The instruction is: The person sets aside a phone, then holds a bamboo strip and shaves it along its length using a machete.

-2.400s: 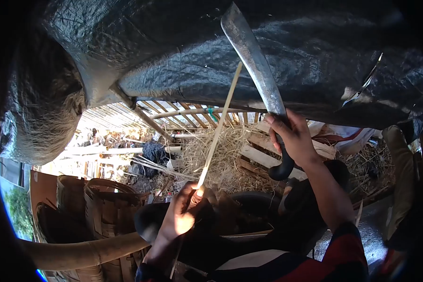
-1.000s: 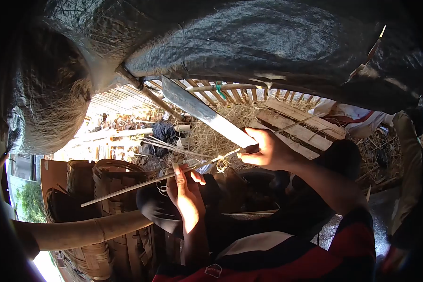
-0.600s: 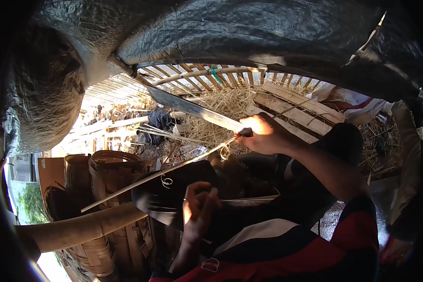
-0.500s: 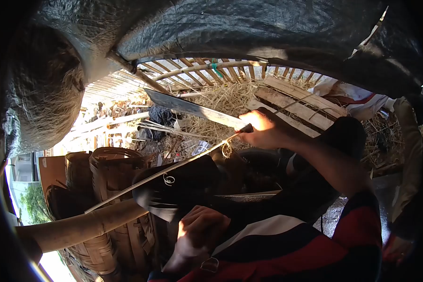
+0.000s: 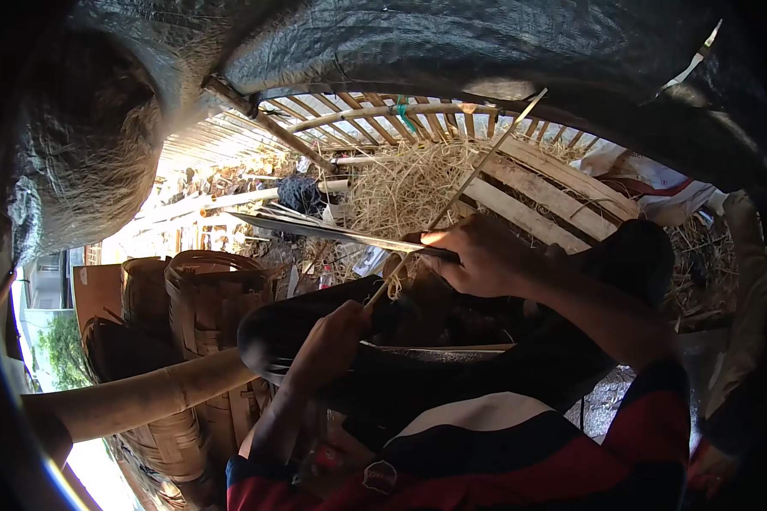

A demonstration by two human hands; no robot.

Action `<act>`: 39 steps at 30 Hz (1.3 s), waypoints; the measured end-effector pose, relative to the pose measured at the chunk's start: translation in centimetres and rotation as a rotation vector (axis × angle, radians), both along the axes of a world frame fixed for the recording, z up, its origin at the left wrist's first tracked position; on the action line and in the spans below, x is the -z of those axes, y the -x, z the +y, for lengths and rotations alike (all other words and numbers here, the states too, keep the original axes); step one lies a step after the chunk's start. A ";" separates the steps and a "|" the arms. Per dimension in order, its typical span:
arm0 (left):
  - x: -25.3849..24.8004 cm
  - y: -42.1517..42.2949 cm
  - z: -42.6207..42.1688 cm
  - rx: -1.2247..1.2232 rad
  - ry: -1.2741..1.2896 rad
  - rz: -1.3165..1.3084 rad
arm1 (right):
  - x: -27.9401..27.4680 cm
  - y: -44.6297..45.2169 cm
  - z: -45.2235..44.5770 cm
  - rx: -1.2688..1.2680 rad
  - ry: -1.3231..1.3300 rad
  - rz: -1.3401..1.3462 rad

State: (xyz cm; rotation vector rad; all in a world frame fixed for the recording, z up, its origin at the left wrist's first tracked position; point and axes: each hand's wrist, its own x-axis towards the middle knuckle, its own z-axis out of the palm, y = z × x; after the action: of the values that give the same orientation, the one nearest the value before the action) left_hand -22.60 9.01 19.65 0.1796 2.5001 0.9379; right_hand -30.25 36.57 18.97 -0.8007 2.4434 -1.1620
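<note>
My right hand (image 5: 486, 260) is closed around the handle of a machete. Its long blade (image 5: 315, 226) points left, roughly level, above my legs. A thin bamboo strip (image 5: 488, 162) runs slantwise from my left hand (image 5: 331, 341) up to the far right, crossing the blade near my right fingers. My left hand is wrapped around the strip's near end, just below the blade. Small curled shavings (image 5: 395, 288) hang on the strip between the hand and the blade. Whether the right fingers also touch the strip is hidden.
Woven bamboo baskets (image 5: 213, 315) stand at left behind a thick bamboo pole (image 5: 145, 396). Straw (image 5: 409, 187) and wooden slats (image 5: 545, 187) lie ahead, before a bamboo fence (image 5: 358, 123). Dark plastic sheeting (image 5: 418, 51) hangs overhead.
The strip has swung from pointing lower left to pointing upper right. My left hand has risen from my lap and gripped it. The machete blade has tipped lower, now nearly level.
</note>
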 end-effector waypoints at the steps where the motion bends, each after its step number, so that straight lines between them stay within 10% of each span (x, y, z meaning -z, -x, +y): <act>1: 0.5 -0.5 -0.7 -0.081 -0.165 -0.200 | -0.3 -0.3 0.0 0.015 0.052 0.111; 7: -2.4 -2.8 -0.9 -0.556 -0.787 -0.878 | -0.7 -2.8 -0.7 -0.173 0.047 0.484; 17: -2.0 -8.2 -0.6 -0.606 -0.762 -0.191 | 1.2 -3.7 -1.2 -0.220 0.072 0.406; 22: -1.6 -7.9 1.9 -0.551 -0.946 -0.295 | 0.9 -4.1 -2.8 -0.207 0.128 0.437; 28: 1.7 -9.5 4.4 -0.582 -0.539 0.047 | 2.7 -3.9 -3.3 -0.107 0.107 0.552; 30: -2.8 -7.3 6.7 -0.863 -0.748 -0.312 | 2.5 -3.5 -3.2 -0.094 0.077 0.496; 39: -0.3 -8.1 6.2 -0.512 -0.227 -0.007 | 2.3 -2.2 -3.1 -0.093 -0.088 0.405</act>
State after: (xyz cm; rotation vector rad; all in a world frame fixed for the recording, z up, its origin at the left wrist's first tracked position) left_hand -14.52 15.25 19.91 -0.4128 2.4716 1.4164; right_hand -28.10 33.47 16.64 -1.2078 2.7147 -0.9226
